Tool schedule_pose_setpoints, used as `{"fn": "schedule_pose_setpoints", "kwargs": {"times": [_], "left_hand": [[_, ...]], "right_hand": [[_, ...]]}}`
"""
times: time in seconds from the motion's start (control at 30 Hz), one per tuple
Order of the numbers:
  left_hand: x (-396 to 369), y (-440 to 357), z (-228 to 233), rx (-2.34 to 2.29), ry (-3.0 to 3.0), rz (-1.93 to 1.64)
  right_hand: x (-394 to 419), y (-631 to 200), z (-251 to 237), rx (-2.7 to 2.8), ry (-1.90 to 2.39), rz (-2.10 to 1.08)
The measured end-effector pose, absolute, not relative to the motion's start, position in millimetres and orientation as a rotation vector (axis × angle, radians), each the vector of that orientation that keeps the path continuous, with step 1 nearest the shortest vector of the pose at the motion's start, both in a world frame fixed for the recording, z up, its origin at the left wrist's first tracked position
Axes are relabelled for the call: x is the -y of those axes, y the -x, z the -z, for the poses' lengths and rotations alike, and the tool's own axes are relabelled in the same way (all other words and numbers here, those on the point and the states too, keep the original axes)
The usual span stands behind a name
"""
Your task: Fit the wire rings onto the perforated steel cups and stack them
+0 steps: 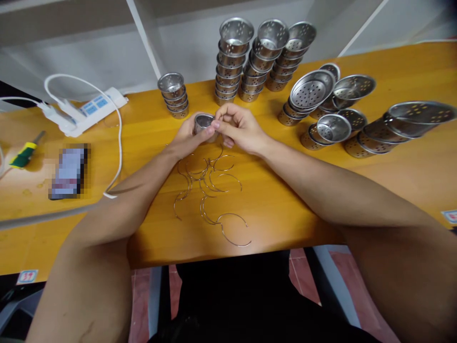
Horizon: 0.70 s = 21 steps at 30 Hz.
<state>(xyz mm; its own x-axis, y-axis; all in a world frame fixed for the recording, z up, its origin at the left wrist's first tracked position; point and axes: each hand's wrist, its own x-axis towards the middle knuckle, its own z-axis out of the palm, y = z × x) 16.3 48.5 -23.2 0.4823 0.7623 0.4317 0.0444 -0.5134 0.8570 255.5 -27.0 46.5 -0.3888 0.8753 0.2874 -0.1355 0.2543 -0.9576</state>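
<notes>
One shiny, round metal cup [203, 122] in left hand [189, 135], right hand [240, 126] in narrow grip at its rim

- I see a white power strip [94, 112], well left of the fingers [230, 110].
- I follow a white cable [120, 143] looping down between that strip and the fingers.
- I make out a phone [67, 169], pixelated, left of the fingers and nearer the camera.
- Farther left of them I spot a green-and-yellow-handled tool [25, 155].
- Far right of the fingers sits a small label [450, 216], too blurred for me.
- Beyond the fingers I have a grey partition [193, 52]; nearer than them, below, reddish tiles [300, 276].
</notes>
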Motion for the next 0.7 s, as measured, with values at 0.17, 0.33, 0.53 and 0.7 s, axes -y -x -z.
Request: {"fn": "schedule_pose_setpoints", "kwargs": {"times": [0.17, 0.33, 0.53, 0.7], "left_hand": [[-51.0, -19.5, 30.5, -0.583, -1.972, -1.108], [-54.8, -19.2, 35.0, -0.572, -1.972, -1.129], [-54.2, -17.7, 33.6, -0.600, -1.964, -1.090], [-50.7, -18.3, 30.0, -0.572, -1.941, -1.102]], "right_hand": [[28.9, -255.3, -48.2, 1.538, 0.735, -1.362], [28.5, -257.3, -47.3, 1.535, 0.718, -1.374], [28.8, -258.4, -45.3, 1.531, 0.710, -1.369], [26.9, -258.5, -41.9, 1.519, 0.669, -1.402]]}}
